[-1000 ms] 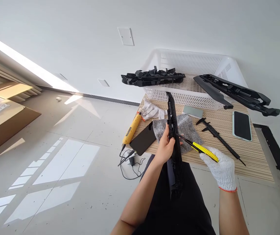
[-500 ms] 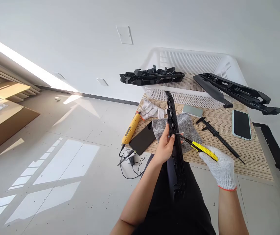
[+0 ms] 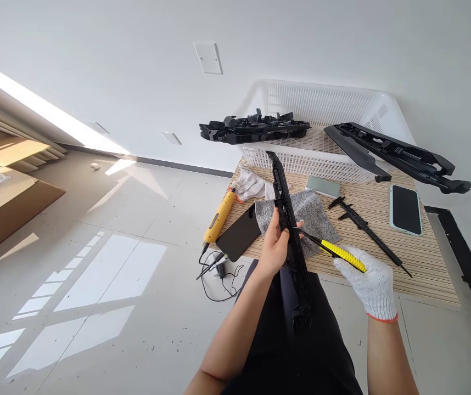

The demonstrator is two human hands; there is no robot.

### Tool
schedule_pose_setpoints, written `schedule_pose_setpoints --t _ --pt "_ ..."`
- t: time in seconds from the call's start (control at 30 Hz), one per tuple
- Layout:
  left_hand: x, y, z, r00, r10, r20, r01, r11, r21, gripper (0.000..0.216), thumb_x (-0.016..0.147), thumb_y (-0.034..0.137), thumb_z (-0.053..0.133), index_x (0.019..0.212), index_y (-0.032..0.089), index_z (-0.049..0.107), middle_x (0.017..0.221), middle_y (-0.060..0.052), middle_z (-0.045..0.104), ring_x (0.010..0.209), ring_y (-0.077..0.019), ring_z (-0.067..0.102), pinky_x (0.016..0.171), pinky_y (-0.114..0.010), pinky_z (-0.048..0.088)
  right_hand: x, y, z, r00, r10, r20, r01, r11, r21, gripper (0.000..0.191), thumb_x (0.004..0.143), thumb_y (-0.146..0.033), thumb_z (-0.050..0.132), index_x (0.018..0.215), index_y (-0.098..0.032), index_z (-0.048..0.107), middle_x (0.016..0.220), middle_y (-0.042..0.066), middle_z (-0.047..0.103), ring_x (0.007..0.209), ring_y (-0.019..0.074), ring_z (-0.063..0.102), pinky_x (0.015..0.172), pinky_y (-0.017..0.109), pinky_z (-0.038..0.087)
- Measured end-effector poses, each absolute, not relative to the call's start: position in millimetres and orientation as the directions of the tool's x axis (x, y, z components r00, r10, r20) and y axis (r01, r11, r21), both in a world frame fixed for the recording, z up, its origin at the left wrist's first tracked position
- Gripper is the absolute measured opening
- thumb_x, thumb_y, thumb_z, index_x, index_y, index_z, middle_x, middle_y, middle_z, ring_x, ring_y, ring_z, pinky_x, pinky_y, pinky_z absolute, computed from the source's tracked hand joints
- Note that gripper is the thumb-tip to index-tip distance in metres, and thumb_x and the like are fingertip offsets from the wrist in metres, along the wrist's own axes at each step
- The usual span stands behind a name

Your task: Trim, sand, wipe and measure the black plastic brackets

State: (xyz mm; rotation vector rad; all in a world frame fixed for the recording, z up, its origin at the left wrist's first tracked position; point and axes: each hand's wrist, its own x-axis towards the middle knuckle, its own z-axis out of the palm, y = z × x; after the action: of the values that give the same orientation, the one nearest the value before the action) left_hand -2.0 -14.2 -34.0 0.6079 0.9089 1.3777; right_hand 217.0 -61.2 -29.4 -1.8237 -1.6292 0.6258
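Note:
My bare left hand [image 3: 275, 247] is closed round the middle of a long black plastic trim part [image 3: 290, 241], which runs from my lap up over the table edge. My right hand [image 3: 370, 286], in a white knit glove, grips a yellow-and-black utility knife [image 3: 337, 253]. The knife's tip touches the black part just right of my left fingers. Beneath them on the striped table [image 3: 425, 258] lies a grey cloth [image 3: 309, 211].
A white plastic basket [image 3: 321, 159] stands at the back with two black parts across its rim [image 3: 256, 129] [image 3: 400, 153]. Also on the table: a black caliper [image 3: 367, 233], two phones [image 3: 405, 209] [image 3: 239, 235], a yellow electric screwdriver [image 3: 219, 216], a white glove [image 3: 252, 184], a grey block [image 3: 323, 186].
The black part's far end has swung slightly left as my left hand tilted it. The knife hand has hardly moved.

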Motion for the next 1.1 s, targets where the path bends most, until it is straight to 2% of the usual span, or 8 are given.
schedule_pose_setpoints --t 0.17,0.27,0.37,0.5,0.57,0.73,0.87,1.1 --pt "-3.3 -14.2 -38.6 -0.009 0.982 -0.191 -0.599 0.148 0.787 0.078 0.086 0.029 0.070 0.155 0.036 0.036 0.151 -0.007 0.051 0.121 -0.0331 0.067 0.090 -0.042 0.061 218.5 -62.4 -32.5 0.105 0.994 -0.012 0.679 -0.081 -0.730 0.044 0.082 -0.062 0.069 0.110 -0.028 0.077 0.093 0.002 0.078 0.081 0.0229 0.073 0.076 0.034 0.059" --pt "-2.4 -14.3 -41.2 -0.031 0.980 -0.199 -0.589 0.143 0.795 0.077 0.083 0.036 0.076 0.152 0.036 0.041 0.152 -0.008 0.050 0.118 -0.0315 0.068 0.091 -0.042 0.060 219.0 -62.3 -33.7 0.108 0.991 -0.076 0.652 -0.128 -0.747 0.044 0.082 -0.061 0.068 0.111 -0.029 0.077 0.093 0.002 0.078 0.082 0.0227 0.073 0.076 0.032 0.059" --pt "-1.7 -13.3 -41.1 -0.055 0.974 -0.220 -0.596 0.145 0.790 0.073 0.080 0.042 0.080 0.145 0.033 0.048 0.142 -0.009 0.059 0.110 -0.0277 0.072 0.094 -0.042 0.059 221.6 -56.5 -29.5 0.083 0.985 -0.154 0.630 -0.171 -0.757 0.045 0.081 -0.059 0.071 0.111 -0.027 0.076 0.097 0.004 0.077 0.087 0.0240 0.072 0.079 0.032 0.058" --pt "-3.4 -10.6 -35.7 -0.055 0.971 -0.233 -0.581 0.159 0.798 0.053 0.080 0.042 0.081 0.126 0.024 0.063 0.127 -0.009 0.069 0.105 -0.0250 0.073 0.100 -0.041 0.055 228.3 -37.9 -20.8 -0.051 0.899 -0.435 0.516 -0.349 -0.782 0.047 0.083 -0.053 0.069 0.118 -0.022 0.072 0.079 0.002 0.072 0.066 0.0179 0.065 0.060 0.027 0.053" --pt "-5.2 -9.2 -31.5 -0.056 0.963 -0.265 -0.588 0.183 0.788 0.050 0.078 0.041 0.082 0.121 0.022 0.066 0.123 -0.010 0.070 0.105 -0.0259 0.072 0.101 -0.041 0.054 231.7 -27.6 -19.7 -0.111 0.853 -0.510 0.446 -0.416 -0.792 0.049 0.085 -0.049 0.066 0.124 -0.021 0.068 0.070 -0.001 0.067 0.057 0.0143 0.058 0.053 0.025 0.047" --pt "-9.3 -6.7 -23.0 -0.053 0.929 -0.367 -0.641 0.250 0.726 0.044 0.074 0.036 0.086 0.112 0.022 0.068 0.116 -0.008 0.072 0.107 -0.0263 0.071 0.101 -0.041 0.052 236.5 -15.9 -27.6 -0.097 0.851 -0.516 0.374 -0.449 -0.812 0.053 0.080 -0.047 0.069 0.126 -0.020 0.068 0.072 0.000 0.068 0.056 0.0139 0.056 0.051 0.025 0.046" --pt "-11.4 -4.5 -20.4 -0.004 0.921 -0.389 -0.668 0.287 0.686 0.035 0.074 0.032 0.087 0.103 0.024 0.069 0.111 -0.003 0.072 0.105 -0.0203 0.069 0.095 -0.031 0.052 237.1 -19.2 -33.5 -0.061 0.860 -0.507 0.385 -0.448 -0.807 0.052 0.078 -0.051 0.070 0.122 -0.023 0.069 0.078 0.002 0.071 0.062 0.0172 0.062 0.054 0.025 0.050" --pt "-13.3 -0.7 -20.6 0.033 0.907 -0.420 -0.697 0.322 0.641 0.037 0.071 0.029 0.089 0.102 0.022 0.069 0.109 -0.005 0.072 0.104 -0.0198 0.069 0.093 -0.028 0.051 231.8 -18.7 -24.9 -0.063 0.879 -0.472 0.410 -0.409 -0.815 0.051 0.079 -0.049 0.069 0.121 -0.020 0.068 0.083 0.003 0.073 0.062 0.0163 0.062 0.055 0.025 0.051"
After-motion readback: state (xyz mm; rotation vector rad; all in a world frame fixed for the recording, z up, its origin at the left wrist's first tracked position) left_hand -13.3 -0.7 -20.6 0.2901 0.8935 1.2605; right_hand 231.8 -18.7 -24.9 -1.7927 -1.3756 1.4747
